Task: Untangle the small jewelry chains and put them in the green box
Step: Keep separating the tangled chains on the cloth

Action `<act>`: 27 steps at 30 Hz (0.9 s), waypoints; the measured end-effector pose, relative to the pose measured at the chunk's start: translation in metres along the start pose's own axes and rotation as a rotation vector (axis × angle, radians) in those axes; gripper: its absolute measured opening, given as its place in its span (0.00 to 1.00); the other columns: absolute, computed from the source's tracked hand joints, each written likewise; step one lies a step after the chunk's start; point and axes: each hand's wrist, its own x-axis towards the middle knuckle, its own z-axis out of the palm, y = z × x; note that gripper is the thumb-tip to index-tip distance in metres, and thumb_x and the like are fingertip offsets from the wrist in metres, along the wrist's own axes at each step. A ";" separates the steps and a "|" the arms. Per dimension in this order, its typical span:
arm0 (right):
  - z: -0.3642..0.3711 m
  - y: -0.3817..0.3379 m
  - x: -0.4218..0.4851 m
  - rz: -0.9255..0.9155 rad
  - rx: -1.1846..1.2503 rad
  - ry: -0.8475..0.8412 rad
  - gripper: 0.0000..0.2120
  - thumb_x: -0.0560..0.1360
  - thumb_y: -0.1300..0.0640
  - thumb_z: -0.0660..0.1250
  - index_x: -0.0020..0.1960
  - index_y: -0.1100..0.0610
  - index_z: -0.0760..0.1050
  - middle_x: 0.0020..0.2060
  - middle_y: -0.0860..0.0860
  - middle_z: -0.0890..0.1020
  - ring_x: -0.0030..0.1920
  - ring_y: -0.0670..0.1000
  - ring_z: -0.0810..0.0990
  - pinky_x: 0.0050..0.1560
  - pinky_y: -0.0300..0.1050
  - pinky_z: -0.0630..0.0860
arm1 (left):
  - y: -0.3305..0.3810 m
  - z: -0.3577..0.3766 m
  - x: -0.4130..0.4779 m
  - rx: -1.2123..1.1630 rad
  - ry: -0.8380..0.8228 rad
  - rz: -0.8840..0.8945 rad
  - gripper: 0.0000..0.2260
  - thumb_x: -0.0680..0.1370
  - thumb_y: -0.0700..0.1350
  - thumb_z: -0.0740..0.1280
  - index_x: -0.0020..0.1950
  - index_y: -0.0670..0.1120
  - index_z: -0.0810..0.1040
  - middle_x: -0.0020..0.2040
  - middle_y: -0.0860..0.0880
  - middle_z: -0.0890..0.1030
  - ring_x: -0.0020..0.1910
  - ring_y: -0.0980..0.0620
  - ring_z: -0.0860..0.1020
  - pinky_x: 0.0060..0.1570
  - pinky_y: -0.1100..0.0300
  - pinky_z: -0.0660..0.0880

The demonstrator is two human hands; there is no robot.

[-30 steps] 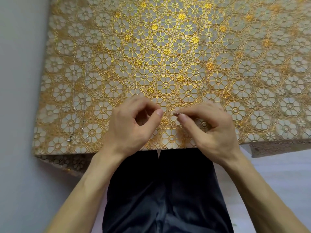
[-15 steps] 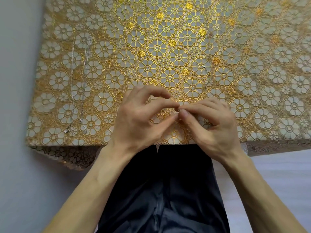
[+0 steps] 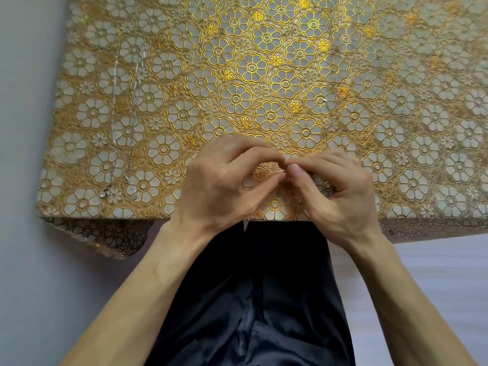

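Note:
My left hand (image 3: 224,178) and my right hand (image 3: 335,188) meet fingertip to fingertip over the table's near edge, both pinching a very thin chain (image 3: 327,120) that runs up across the cloth to a small silver end. The pinched part is mostly hidden by my fingers. At the far left, two thin silver chains (image 3: 126,122) lie stretched out side by side, each ending in a small pendant (image 3: 105,193) near the front edge. No green box is in view.
The table (image 3: 264,75) wears a gold floral lace cloth, whose corner hangs down at the front left. My dark trousers (image 3: 253,299) fill the space below the table edge. A grey wall borders the left side.
My left hand closed in from a short gap to touch the right hand's fingertips, and both now pinch the chain together. The view shifted a little; the two chains at left stayed put.

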 end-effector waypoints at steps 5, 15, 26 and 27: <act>0.000 -0.001 0.000 -0.001 0.001 -0.015 0.07 0.79 0.54 0.69 0.51 0.53 0.85 0.47 0.44 0.86 0.49 0.51 0.82 0.51 0.63 0.73 | -0.003 0.003 0.002 0.045 -0.031 -0.001 0.08 0.79 0.49 0.73 0.51 0.45 0.86 0.48 0.50 0.85 0.48 0.45 0.82 0.47 0.46 0.79; -0.002 -0.001 -0.001 0.013 0.014 -0.028 0.08 0.78 0.53 0.68 0.51 0.53 0.85 0.47 0.46 0.85 0.50 0.50 0.82 0.52 0.62 0.74 | -0.008 0.006 -0.002 0.014 0.083 0.094 0.06 0.80 0.45 0.73 0.53 0.45 0.87 0.48 0.50 0.87 0.42 0.44 0.83 0.41 0.48 0.79; -0.004 -0.003 0.000 0.013 0.025 -0.041 0.06 0.77 0.53 0.69 0.51 0.49 0.84 0.46 0.44 0.85 0.51 0.50 0.82 0.53 0.63 0.73 | 0.000 0.001 0.001 -0.053 -0.005 -0.015 0.05 0.79 0.45 0.72 0.48 0.45 0.86 0.45 0.50 0.85 0.44 0.46 0.82 0.45 0.48 0.78; -0.003 -0.004 0.000 0.007 0.020 -0.039 0.06 0.77 0.53 0.69 0.52 0.49 0.84 0.46 0.45 0.85 0.50 0.50 0.82 0.52 0.63 0.73 | 0.000 0.000 0.001 -0.085 -0.019 -0.036 0.04 0.78 0.44 0.72 0.48 0.45 0.85 0.45 0.50 0.85 0.44 0.46 0.82 0.46 0.48 0.78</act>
